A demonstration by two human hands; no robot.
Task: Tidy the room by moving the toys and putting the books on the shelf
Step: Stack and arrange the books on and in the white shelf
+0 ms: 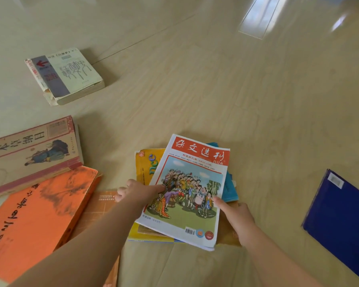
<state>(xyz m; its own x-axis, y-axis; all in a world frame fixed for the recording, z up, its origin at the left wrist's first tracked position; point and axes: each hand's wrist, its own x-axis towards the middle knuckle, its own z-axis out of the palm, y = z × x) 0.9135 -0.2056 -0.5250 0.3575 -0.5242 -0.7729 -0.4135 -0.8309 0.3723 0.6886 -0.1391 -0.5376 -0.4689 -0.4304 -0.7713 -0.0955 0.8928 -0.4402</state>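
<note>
Pale wood-look laminate floor (216, 90) carries all the books; no shelf, box or other container is in view, so nothing here is contained in anything.

**Task item.** A white soft-cover magazine with a red title band and a cartoon crowd (191, 183) lies on top of a small pile in the lower centre. Below it are a yellow paperback (147, 162), a teal book (230, 191) and a flat brown cover (228, 235), none of them squared up.

**Grip.** The left hand (137, 192) has its thumb on the magazine's cover at the left edge, with the fingers curled beside that edge. The right hand (234, 212) has its thumb on the right edge, and its fingers are hidden below. Both appear to be pinching the magazine. Whether the fingers also reach under the lower books cannot be told.

**Handling.** The magazine is probably light and limp, and its glossy cover is likely to slide on the pile. Support it from beneath at both long edges. If the whole pile is taken, grip under the lowest book.

**Other books.**
- Left: a large orange book (35, 214) overlaps a thick book with a pink border (29, 150).
- Far left: a worn cream paperback (71, 75).
- Right, well apart: a dark blue book (340, 220).
</note>
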